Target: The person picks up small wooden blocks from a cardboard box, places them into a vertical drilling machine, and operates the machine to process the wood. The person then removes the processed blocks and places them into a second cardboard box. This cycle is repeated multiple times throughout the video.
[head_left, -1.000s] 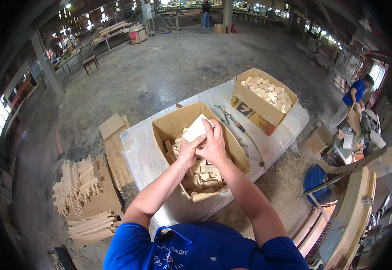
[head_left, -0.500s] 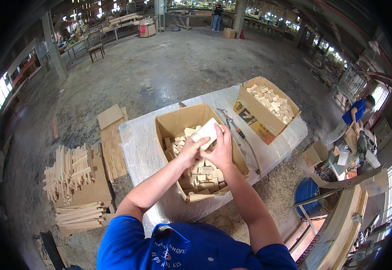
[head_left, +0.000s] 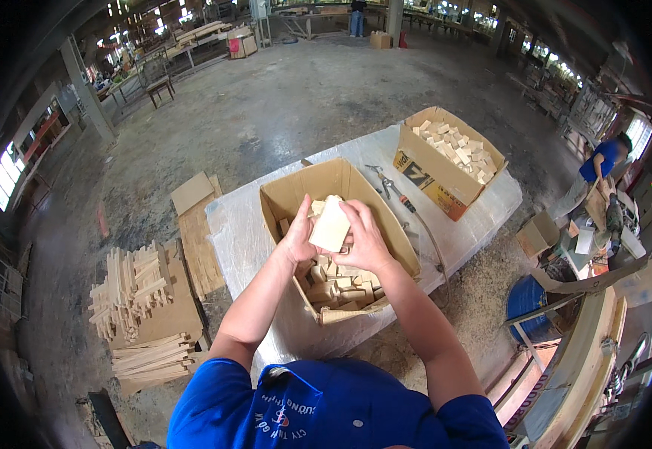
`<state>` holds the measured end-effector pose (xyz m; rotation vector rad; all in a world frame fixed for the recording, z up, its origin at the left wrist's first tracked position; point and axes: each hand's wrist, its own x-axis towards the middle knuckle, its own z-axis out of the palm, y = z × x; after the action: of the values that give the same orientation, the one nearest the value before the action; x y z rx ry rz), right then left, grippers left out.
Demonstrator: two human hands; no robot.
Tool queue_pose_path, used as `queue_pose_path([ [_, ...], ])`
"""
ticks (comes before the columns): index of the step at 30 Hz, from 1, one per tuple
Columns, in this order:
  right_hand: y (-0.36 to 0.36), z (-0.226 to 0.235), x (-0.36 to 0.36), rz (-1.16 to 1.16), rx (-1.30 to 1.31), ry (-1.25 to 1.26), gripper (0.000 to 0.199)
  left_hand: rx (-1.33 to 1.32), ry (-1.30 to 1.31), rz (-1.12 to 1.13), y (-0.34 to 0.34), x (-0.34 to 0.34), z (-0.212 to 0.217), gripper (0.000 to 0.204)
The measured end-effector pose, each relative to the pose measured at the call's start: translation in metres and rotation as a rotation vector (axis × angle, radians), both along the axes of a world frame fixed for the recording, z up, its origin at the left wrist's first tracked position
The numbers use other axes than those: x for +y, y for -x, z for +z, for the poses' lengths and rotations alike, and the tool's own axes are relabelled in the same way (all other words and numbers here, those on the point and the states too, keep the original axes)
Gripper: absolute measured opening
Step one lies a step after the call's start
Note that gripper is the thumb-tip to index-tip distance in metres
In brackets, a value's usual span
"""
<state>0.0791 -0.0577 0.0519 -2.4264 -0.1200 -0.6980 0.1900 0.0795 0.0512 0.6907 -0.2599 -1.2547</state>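
A wide, stained concrete floor [head_left: 243, 97] stretches away from my view, and in front of me stands a surface [head_left: 228, 224] wrapped in clear plastic. Above the near cardboard box [head_left: 296, 187] on it, I have a pale wooden block [head_left: 331, 227] between my two hands. The fingers of my left hand [head_left: 297, 238] are closed along the block's left side, and those of my right hand [head_left: 367, 241] curl round its right edge; whether another piece sits behind it, I cannot tell. Loose blocks [head_left: 333, 288] lie jumbled in the box below. Just beyond its right side rests a hand tool [head_left: 406, 203] with a hose, then a second cardboard box [head_left: 432, 182] heaped with small blocks [head_left: 454, 144]. Wooden strips [head_left: 135, 284] are stacked at floor level to my left.
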Motion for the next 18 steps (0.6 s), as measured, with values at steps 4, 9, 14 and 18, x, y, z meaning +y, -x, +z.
queue_pose_path([
  [4, 0.0026, -0.0009, 0.0015, 0.069, -0.038, 0.011, 0.096, -0.192, -0.145, 0.080, -0.0017, -0.0048, -0.0020, 0.079],
  [9, 0.0032, 0.0009, -0.0014, 0.115, -0.055, 0.033, 0.095, -0.206, -0.179, 0.064, 0.0020, -0.0031, -0.0024, 0.075],
  [14, 0.0026, 0.0022, -0.0030, 0.084, 0.037, 0.090, 0.096, -0.247, -0.250, 0.146, 0.0052, -0.0067, -0.0017, 0.074],
  [18, 0.0032, 0.0026, -0.0043, 0.115, -0.008, 0.060, 0.095, -0.211, -0.145, 0.095, 0.0029, -0.0047, -0.0036, 0.077],
])
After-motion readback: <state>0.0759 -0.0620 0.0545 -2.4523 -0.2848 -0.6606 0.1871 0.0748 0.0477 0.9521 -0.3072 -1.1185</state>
